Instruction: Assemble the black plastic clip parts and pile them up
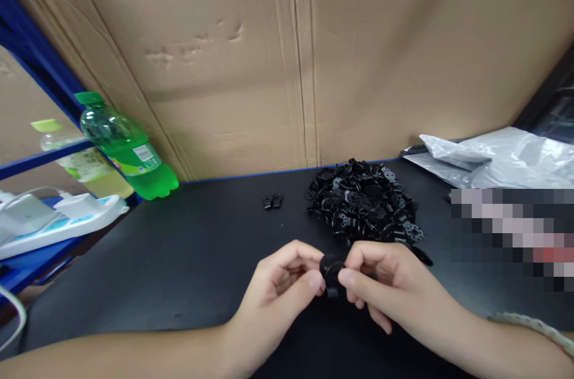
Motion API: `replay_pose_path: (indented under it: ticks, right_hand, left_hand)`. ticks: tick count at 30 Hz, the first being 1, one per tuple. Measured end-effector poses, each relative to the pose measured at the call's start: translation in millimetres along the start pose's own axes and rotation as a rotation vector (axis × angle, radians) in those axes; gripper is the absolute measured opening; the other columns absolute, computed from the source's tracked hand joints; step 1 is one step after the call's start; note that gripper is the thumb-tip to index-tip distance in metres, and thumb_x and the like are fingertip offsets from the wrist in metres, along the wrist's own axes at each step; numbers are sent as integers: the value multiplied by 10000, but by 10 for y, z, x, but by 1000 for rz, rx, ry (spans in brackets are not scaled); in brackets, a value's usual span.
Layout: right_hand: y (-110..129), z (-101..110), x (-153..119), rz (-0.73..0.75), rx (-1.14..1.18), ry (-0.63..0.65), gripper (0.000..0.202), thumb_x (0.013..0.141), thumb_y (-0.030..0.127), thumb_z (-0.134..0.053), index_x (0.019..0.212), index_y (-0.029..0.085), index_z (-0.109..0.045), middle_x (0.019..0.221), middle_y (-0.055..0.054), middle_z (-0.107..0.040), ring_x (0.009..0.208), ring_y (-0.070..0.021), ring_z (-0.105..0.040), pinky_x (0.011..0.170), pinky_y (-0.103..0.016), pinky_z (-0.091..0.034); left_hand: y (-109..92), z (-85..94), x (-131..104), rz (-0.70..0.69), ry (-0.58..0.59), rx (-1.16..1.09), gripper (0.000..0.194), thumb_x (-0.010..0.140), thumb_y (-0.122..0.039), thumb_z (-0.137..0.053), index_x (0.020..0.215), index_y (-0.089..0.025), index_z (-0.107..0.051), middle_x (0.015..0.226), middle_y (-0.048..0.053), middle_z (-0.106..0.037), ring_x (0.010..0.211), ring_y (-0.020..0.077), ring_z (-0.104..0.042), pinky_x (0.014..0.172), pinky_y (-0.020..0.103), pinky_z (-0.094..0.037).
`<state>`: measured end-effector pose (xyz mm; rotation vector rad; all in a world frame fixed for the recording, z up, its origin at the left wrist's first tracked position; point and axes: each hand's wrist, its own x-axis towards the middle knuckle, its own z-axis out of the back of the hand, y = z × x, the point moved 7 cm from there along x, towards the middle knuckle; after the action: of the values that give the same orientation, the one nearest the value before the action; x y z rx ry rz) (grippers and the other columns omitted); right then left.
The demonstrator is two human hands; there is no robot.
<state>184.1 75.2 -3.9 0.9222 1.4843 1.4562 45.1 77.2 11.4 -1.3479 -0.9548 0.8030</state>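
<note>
Between my two hands is a small black plastic clip (332,271) with a rounded part and a short tab pointing down. My left hand (289,283) pinches its left side between thumb and fingers. On the other side, the thumb and forefinger of my right hand (381,283) close on its right edge. Just beyond lies a heaped pile of similar black clips (363,199), some with round, perforated discs. Two or so small black pieces (272,201) sit apart, left of the pile. Fingers partly cover the held clip, so its exact shape is unclear.
A black table (192,259) meets a cardboard wall (224,68). At left stand a green soda bottle (130,146), a yellowish drink bottle (85,158), a blue frame (40,80) and a white power strip (67,220). Grey plastic bags (506,158) lie at right, beside a blurred-out patch.
</note>
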Motion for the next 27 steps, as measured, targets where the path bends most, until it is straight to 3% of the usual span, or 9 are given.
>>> replay_pose_path:
  ticks: [8, 12, 15, 19, 22, 27]
  right_hand:
    - [-29, -21, 10, 6, -3, -21, 330, 786, 367, -730, 617, 191, -506, 548, 72, -475, 370, -48, -433, 342, -154, -337]
    - [-74, -76, -2, -15, 58, 43, 285, 808, 426, -701, 731, 206, -538, 621, 51, -527, 447, -86, -476, 348, -173, -432]
    - [-71, -160, -74, -59, -65, 135, 309, 892, 484, -557, 752, 210, -532, 630, 28, -554, 435, -88, -455, 341, -174, -391]
    - [110, -177, -167, 58, -312, 117, 329, 928, 422, -419, 673, 223, -482, 573, 4, -560, 451, -118, -469, 417, -226, -361]
    - [153, -171, -184, 84, -349, 111, 324, 921, 394, -382, 655, 234, -474, 555, -7, -569, 467, -143, -475, 443, -258, -335]
    - [67, -178, -131, 67, -319, 163, 388, 941, 391, -391, 596, 229, -463, 531, 10, -523, 512, -144, -478, 497, -269, -331]
  left_hand:
    - [40, 39, 3, 36, -61, 50, 182, 814, -295, -746, 719, -157, -677, 670, -3, -623, 625, 128, -556, 617, 238, -456]
    - [40, 34, 6, 62, -31, -37, 173, 820, -314, -748, 784, -151, -703, 657, 4, -646, 618, 128, -586, 619, 234, -484]
    - [45, 9, -14, 81, 2, -40, 191, 813, -318, -755, 805, -138, -694, 682, 17, -653, 612, 125, -591, 611, 234, -491]
    - [34, -33, -52, 59, 56, 29, 207, 846, -320, -723, 790, -138, -643, 673, 7, -617, 601, 113, -565, 598, 226, -470]
    - [50, -56, -67, 76, 91, 33, 237, 869, -353, -699, 795, -143, -618, 676, 6, -607, 607, 111, -555, 593, 219, -453]
    - [93, -23, -47, 127, 44, 1, 326, 811, -427, -751, 754, -142, -603, 657, 5, -607, 595, 107, -541, 574, 210, -444]
